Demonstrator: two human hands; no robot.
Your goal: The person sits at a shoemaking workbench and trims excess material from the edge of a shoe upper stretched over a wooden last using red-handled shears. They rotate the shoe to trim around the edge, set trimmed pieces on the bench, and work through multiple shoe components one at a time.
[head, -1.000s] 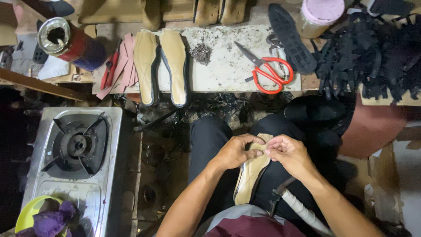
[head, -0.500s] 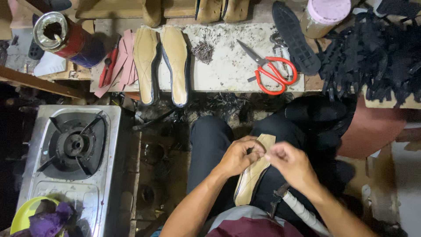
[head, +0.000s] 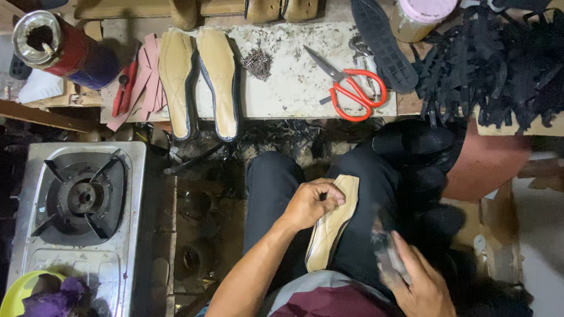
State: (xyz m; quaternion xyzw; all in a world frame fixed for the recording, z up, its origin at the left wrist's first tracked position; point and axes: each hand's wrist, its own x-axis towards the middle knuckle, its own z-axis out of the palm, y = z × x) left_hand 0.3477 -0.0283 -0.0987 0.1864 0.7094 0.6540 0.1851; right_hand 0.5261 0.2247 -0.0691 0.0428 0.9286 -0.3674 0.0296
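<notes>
Currently the left hand (head: pixel 308 204) has its grip clenched on the upper end of a tan insole (head: pixel 332 226), fingers curled over its left edge. Insole lies lengthwise on the person's lap, across the dark trousers (head: pixel 276 194), toe end pointing toward the counter (head: pixel 294 82).

Right hand (head: pixel 414 282) is off the insole, well to its right near the bottom of the view. It's motion-blurred; something small and greyish seems to sit at the fingers, but I cannot tell what it is, or whether that grip is clenched or released.

Counter, white and speckled, runs along the top:
- two tan insoles (head: pixel 200 76) side by side at its left end, hanging over the near edge
- pink strips (head: pixel 144 76) and a red tool (head: pixel 124 88) just left of those
- pile of small nails (head: pixel 257 60) near the middle
- red-handled scissors (head: pixel 346 85) toward the right end
- black sole (head: pixel 382 44) at the right edge, a pink-lidded jar (head: pixel 420 16) beside it at the far right corner
- heap of black cut pieces (head: pixel 499 64) off the right end

Red-and-blue can (head: pixel 61 50) sits off the left end. Steel gas stove (head: pixel 82 199) below it, left of the person's knee. Yellow bowl with purple cloth (head: pixel 41 293) in the bottom left of the view.
</notes>
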